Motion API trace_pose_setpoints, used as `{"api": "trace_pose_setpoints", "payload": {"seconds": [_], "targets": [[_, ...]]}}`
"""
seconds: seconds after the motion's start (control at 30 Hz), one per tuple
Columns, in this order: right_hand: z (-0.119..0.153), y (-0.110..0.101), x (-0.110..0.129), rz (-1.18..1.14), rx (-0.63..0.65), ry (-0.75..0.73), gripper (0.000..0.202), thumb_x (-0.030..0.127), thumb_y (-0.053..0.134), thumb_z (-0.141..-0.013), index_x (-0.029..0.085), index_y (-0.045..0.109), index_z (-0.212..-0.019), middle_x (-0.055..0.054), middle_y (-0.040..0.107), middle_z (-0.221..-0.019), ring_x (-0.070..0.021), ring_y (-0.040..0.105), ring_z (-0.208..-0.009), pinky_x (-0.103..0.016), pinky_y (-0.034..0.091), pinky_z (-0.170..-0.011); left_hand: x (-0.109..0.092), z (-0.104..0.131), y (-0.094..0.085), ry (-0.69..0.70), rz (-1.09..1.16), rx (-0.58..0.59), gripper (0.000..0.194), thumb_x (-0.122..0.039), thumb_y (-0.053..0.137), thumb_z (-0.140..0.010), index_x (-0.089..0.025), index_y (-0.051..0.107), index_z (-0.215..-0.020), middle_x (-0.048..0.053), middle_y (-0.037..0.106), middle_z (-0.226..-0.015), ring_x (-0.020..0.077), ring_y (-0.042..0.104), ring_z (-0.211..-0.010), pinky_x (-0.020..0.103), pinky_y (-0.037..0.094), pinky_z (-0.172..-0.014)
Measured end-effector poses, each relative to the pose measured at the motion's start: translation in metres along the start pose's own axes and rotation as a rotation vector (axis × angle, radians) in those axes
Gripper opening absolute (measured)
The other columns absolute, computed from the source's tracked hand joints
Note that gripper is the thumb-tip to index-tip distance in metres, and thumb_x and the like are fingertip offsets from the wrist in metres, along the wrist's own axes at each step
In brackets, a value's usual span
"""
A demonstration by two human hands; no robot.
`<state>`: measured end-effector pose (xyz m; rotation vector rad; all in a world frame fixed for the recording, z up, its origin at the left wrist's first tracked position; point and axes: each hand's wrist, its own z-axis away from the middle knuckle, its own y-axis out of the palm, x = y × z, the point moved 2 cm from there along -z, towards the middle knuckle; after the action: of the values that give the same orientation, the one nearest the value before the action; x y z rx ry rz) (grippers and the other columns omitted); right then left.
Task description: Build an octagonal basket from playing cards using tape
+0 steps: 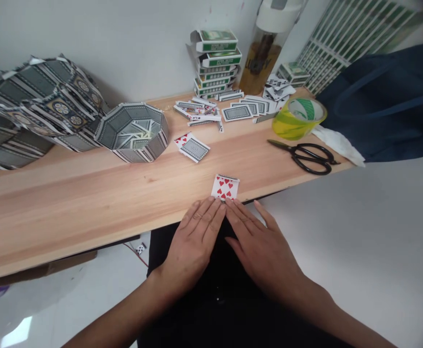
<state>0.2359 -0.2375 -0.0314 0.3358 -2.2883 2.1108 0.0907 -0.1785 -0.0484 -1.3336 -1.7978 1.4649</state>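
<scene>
Hearts card [225, 187] lies beyond left hand [192, 236] and right hand [261, 241], near edge under fingertips, grip spread flat.

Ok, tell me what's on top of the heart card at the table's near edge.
Fingertips of the left hand and right hand lie over the near end of the heart card. Its red hearts show beyond; the part beneath the fingertips cannot be seen.

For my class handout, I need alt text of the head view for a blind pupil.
A person's left hand and right hand touch the near end of a hearts playing card near the edge of a wooden table. Farther back are loose cards and, at left, a many-sided card container; scissors and yellow tape are at right.
</scene>
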Motion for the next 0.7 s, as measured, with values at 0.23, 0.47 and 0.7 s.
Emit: {"api": "trace_pose_setpoints", "payload": {"seconds": [0.23, 0.47, 0.7], "targets": [[0.0, 0.001, -0.001, 0.01, 0.004, -0.023, 0.042, 0.018, 0.038, -0.095, 0.007, 0.051, -0.133, -0.014, 0.049, -0.142, -0.0225, 0.045, -0.134, -0.049, 0.034, -0.112, 0.003, -0.003, 0.0, 0.05, -0.178, 0.134, 0.055, -0.001, 0.033, -0.086, -0.002, 0.037, -0.142, 0.016, 0.038, -0.149, 0.026, 0.032, -0.141, 0.046, 0.038, -0.113], [-0.002, -0.003, -0.001, 0.025, 0.023, -0.046, 0.034, 0.019, 0.038, -0.095, 0.009, 0.063, -0.117, -0.015, 0.054, -0.138, -0.0233, 0.047, -0.132, -0.048, 0.036, -0.11, 0.003, -0.01, -0.006, 0.102, -0.263, 0.165, 0.048, -0.007, 0.038, -0.09, -0.002, 0.045, -0.137, 0.017, 0.043, -0.145, 0.028, 0.044, -0.134, 0.046, 0.045, -0.106], [0.006, 0.004, 0.0, -0.004, 0.085, -0.022, 0.049, 0.015, 0.046, -0.087, 0.015, 0.049, -0.136, -0.01, 0.035, -0.152, -0.0239, 0.032, -0.141, -0.048, 0.042, -0.105, -0.003, -0.01, -0.007, 0.052, -0.271, 0.222, 0.051, -0.007, 0.037, -0.089, -0.003, 0.042, -0.14, 0.017, 0.038, -0.148, 0.0275, 0.037, -0.138, 0.047, 0.042, -0.108]]}}
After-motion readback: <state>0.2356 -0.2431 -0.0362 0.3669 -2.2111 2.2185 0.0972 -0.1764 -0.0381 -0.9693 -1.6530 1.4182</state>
